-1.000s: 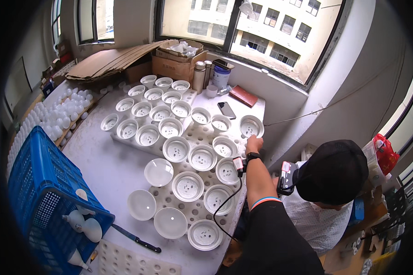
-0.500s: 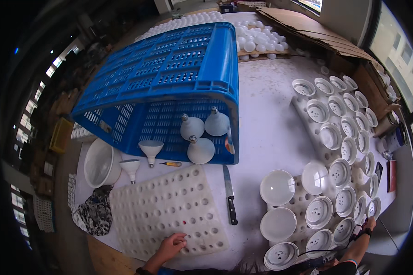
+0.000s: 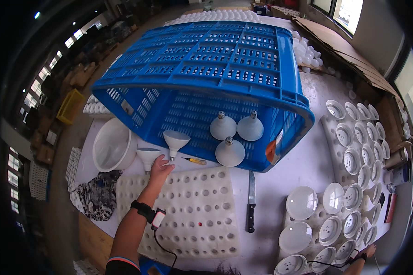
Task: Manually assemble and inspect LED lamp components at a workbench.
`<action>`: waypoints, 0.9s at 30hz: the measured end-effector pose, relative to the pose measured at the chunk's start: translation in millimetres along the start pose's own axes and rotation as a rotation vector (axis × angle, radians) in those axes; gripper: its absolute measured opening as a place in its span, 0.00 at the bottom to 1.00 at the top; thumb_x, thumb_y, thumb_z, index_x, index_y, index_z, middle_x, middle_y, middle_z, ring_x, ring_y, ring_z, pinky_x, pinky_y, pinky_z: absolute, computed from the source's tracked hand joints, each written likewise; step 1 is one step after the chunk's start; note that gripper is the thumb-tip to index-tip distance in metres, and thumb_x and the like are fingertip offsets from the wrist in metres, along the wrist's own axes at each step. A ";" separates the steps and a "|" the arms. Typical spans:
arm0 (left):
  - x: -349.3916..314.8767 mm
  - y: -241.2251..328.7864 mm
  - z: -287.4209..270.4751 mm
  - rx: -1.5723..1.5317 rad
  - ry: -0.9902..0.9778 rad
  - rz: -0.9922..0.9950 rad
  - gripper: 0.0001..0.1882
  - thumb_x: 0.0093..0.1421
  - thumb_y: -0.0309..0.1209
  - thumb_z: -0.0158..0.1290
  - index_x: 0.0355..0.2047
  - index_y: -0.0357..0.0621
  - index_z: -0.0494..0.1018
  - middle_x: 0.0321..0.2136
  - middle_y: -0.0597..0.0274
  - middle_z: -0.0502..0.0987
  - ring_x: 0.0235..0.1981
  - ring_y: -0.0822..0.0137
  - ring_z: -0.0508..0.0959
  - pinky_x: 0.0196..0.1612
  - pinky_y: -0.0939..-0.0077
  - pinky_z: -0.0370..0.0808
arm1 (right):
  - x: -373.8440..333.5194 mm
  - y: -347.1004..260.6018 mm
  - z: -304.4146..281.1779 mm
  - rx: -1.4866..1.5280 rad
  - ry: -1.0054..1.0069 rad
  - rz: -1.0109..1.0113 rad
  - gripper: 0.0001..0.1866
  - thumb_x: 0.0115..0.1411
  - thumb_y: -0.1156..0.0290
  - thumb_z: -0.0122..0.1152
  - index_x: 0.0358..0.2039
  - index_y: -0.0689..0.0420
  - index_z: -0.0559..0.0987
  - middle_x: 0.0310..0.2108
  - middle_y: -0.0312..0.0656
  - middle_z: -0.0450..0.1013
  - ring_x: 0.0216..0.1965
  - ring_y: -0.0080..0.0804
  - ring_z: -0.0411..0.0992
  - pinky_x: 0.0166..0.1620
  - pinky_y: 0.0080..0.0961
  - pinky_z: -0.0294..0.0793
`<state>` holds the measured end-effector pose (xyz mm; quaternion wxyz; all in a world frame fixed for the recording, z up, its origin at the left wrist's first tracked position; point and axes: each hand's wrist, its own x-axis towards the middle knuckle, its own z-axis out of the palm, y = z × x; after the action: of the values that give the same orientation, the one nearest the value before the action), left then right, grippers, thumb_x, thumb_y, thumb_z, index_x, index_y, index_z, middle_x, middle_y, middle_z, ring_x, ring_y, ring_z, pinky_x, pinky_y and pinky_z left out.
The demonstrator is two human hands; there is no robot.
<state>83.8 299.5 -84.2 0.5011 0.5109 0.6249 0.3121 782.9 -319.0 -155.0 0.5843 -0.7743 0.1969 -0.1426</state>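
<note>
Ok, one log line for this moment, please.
left hand: open, reaching at white funnel housing | right hand: frame edge, grip unclear | blue crate: tipped | knife: on table

White work table (image 3: 307, 169) carrying everything in view. Lying under the fingers (image 3: 163, 164) of the left hand (image 3: 158, 170): a white foam tray with round holes (image 3: 188, 211). Standing just beyond the fingertips: two white funnel-shaped lamp housings (image 3: 174, 140), with a large white bowl (image 3: 112, 144) to their left. Sitting past those, tilted on its side: a blue plastic crate (image 3: 206, 59). Lying near the wrist's left side: a patterned cloth (image 3: 94, 199). Resting well right of the fingers: a black-handled knife (image 3: 251, 201), then trays of white lamp cups (image 3: 353, 160) and domed covers (image 3: 301, 202).
</note>
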 end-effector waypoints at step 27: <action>-193.5 -50.9 -109.1 -0.068 -0.751 -0.141 0.29 0.50 0.22 0.51 0.52 0.41 0.53 0.28 0.62 0.67 0.16 0.78 0.64 0.17 0.83 0.63 | -687.5 -132.7 -49.2 -0.130 -1.736 -0.575 0.16 0.59 0.74 0.49 0.49 0.58 0.70 0.34 0.47 0.72 0.32 0.39 0.72 0.37 0.26 0.71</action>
<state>-40.6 114.3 -37.6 0.7319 0.5287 0.4206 0.0886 172.8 -4.8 -7.5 0.4244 -0.6603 -0.5039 0.3605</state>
